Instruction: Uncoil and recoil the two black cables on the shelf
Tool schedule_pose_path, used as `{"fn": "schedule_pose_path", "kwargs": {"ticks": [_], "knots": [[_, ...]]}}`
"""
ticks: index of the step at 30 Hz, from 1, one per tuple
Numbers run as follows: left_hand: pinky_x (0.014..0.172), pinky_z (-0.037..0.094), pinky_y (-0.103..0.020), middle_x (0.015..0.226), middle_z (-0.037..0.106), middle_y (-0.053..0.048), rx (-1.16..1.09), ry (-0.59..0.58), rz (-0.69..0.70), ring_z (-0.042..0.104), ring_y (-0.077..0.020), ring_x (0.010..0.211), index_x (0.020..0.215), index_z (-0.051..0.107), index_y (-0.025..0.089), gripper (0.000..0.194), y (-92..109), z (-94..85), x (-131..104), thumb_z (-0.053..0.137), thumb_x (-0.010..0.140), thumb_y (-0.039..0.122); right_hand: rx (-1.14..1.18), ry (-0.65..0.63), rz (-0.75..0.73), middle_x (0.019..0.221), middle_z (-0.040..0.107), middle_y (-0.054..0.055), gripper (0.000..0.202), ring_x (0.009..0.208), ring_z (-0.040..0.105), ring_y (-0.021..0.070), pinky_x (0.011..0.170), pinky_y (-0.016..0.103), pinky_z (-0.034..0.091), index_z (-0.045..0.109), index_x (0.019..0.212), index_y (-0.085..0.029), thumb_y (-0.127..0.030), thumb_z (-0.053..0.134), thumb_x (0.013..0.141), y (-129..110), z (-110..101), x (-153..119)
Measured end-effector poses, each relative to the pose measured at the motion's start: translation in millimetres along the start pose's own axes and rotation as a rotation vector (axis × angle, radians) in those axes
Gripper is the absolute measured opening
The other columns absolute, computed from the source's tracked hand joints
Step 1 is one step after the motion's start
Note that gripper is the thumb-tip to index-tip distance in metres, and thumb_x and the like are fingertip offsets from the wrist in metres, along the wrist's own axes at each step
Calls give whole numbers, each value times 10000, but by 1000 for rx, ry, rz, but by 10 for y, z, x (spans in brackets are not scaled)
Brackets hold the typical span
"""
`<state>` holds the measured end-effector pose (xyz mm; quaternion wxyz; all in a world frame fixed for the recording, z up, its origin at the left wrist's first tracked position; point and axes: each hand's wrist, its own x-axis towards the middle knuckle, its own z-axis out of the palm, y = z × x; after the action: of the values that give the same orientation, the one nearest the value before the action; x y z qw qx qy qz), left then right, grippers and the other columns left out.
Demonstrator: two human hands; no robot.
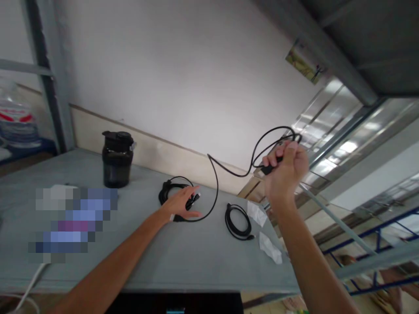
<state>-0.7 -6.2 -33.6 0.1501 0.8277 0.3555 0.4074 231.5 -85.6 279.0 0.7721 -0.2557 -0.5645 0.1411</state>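
My right hand (286, 168), raised at the right above the shelf, is closed around a loosely looped black cable (240, 175) with a dark plug showing at the fingers. That cable runs down to a connector (177, 218) beneath my left wrist. My left hand (183, 203) hovers or rests at a coiled black cable (163, 194), its thumb and fingers apart; whether it touches the coil cannot be told. Another coiled black cable (238, 222) lies flat on the grey surface (196, 257), to the right of my left hand.
A black bottle (118, 159) stands at the back left. Crumpled white papers (270, 247) lie near the right edge. A pixelated area covers something at the left, with a white cord (32, 279) below it. Metal posts (54, 74) and a plastic jug (19, 117) are at the far left.
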Motion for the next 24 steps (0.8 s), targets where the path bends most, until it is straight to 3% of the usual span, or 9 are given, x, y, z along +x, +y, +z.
{"fn": "schedule_pose_path", "kwargs": {"ticks": [5, 10, 15, 20, 24], "knots": [[1156, 569, -523, 1397, 740, -163, 47, -23, 61, 745, -366, 1226, 1686, 542, 274, 805, 123, -24, -50, 739, 1033, 703, 63, -86, 186, 812, 563, -107, 431, 568, 475, 55, 563, 211, 460, 485, 1034, -272, -600, 765, 1038, 444, 190, -471], [1292, 491, -580, 1432, 749, -184, 113, -50, 61, 691, -402, 1383, 1573, 675, 242, 648, 59, 83, -58, 796, 1032, 577, 97, -103, 262, 800, 567, -105, 485, 569, 457, 50, 555, 200, 442, 498, 993, -258, -623, 817, 994, 551, 207, -522], [1264, 521, -558, 1380, 759, -170, 105, -38, 70, 693, -384, 1353, 1539, 711, 249, 558, 30, 114, -49, 790, 1044, 494, 126, -79, 116, 784, 540, -97, 431, 563, 441, 57, 546, 200, 433, 486, 946, -254, -526, 808, 1037, 251, 246, -163], [1213, 549, -538, 1331, 760, -153, 94, -41, 41, 698, -379, 1321, 1493, 738, 255, 549, 9, 106, -15, 841, 1002, 477, 173, 8, -58, 771, 454, -74, 319, 531, 386, 62, 524, 214, 395, 484, 871, -250, -240, 498, 1189, -154, 242, 371], [1203, 552, -547, 1281, 773, -145, 76, -81, 55, 711, -392, 1288, 1493, 745, 258, 652, -14, 115, 4, 921, 925, 525, 172, -29, -186, 805, 483, -46, 324, 573, 443, 88, 576, 239, 437, 499, 878, -270, -271, 468, 1201, -284, 181, 692]]}}
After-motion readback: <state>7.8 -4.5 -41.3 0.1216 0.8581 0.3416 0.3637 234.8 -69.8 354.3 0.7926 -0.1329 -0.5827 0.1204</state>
